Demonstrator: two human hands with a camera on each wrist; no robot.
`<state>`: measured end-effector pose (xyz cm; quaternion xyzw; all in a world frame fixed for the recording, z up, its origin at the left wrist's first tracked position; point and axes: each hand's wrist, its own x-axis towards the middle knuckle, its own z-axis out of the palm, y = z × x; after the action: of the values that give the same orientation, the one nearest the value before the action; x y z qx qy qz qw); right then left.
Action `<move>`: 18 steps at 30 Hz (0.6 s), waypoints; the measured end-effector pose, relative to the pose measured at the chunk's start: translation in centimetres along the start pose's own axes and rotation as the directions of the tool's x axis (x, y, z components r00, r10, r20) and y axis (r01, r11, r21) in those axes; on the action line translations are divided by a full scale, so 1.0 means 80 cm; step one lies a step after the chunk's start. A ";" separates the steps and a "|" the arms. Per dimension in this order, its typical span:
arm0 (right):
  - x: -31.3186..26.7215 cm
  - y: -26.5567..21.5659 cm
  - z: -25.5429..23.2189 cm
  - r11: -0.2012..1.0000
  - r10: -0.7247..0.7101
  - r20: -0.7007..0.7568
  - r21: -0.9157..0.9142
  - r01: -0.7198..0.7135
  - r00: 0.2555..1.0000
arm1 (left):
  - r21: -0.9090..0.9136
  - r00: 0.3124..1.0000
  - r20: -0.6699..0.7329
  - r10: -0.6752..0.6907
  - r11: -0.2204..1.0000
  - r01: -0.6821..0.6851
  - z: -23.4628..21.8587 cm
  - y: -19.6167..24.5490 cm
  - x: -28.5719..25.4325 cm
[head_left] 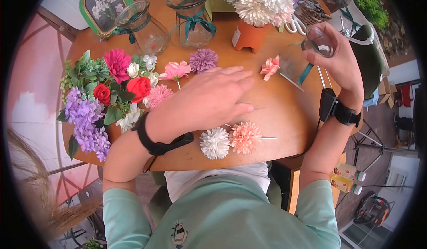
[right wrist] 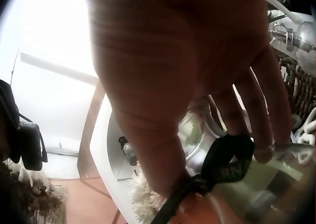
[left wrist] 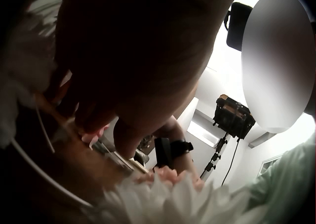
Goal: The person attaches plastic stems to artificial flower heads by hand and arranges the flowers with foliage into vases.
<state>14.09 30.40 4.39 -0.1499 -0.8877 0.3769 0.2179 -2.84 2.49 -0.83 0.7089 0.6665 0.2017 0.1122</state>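
My right hand (head_left: 340,55) grips a clear glass vase (head_left: 319,42) around its neck at the table's right side. A dark green ribbon (right wrist: 224,167) with pale lettering is tied on that vase. Palm down, my left hand (head_left: 218,93) reaches over the middle of the table with its fingers straight and nothing in its grasp. Just beyond its fingertips lies a coral flower (head_left: 270,67) on a stem. On the near side of that hand are a white pompom flower (head_left: 215,143) and a peach one (head_left: 245,137). A purple pompom flower (head_left: 203,60) lies behind it.
Two glass vases (head_left: 189,24) (head_left: 143,28) with green ribbons stand at the back, beside a framed flower picture (head_left: 106,6). Red, pink and violet flowers (head_left: 84,115) crowd the left. An orange pot (head_left: 250,35) with pale blooms and white-handled scissors (head_left: 296,25) are at the back right.
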 end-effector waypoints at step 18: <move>-0.012 -0.084 0.099 0.982 -0.091 0.160 0.181 0.062 0.983 | 0.327 0.969 -0.074 -0.237 0.912 0.248 -0.051 -0.050 -0.020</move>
<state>10.30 20.69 4.11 -0.0637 -0.8714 0.4560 0.1693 -8.26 0.82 0.91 0.6261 0.7754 0.0818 0.0039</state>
